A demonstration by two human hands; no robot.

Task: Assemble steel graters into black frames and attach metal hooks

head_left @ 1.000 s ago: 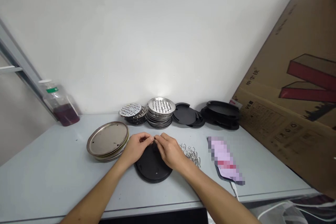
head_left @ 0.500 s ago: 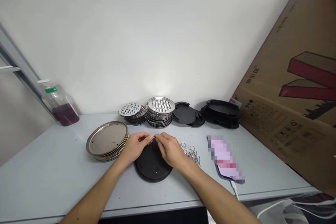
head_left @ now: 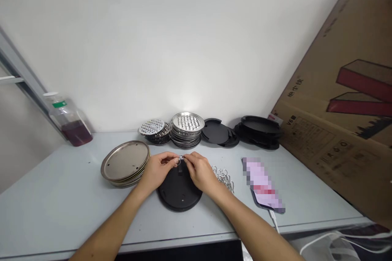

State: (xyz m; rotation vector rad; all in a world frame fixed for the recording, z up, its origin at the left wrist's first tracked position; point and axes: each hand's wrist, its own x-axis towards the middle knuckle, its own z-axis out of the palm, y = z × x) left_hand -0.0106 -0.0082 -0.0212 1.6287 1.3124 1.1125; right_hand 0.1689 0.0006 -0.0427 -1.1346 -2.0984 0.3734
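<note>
Above the far edge of a black round disc [head_left: 179, 193], my left hand [head_left: 159, 169] and my right hand [head_left: 200, 171] are closed in fingertip pinches. Between them is a small bent metal wire ring [head_left: 177, 163], with a loop showing by the left thumb and another part at the right fingertips. The disc lies on the table with a raised tab near its far edge. Just right of my right hand is a loose pile of similar wire rings [head_left: 225, 178], partly covered by the wrist. A stack of metal round plates [head_left: 125, 161] stands to my left hand's left.
Behind the hands stand stacks of round metal grater plates [head_left: 187, 124], black discs [head_left: 216, 132] and black round trays [head_left: 260, 126]. A charging phone [head_left: 263, 187] lies right, beside a big cardboard box [head_left: 337, 130]. A bottle of dark liquid [head_left: 75, 130] stands back left.
My fingertips have moved slightly apart and up, and the wire ring now shows between them. The disc's raised tab shows more clearly.
</note>
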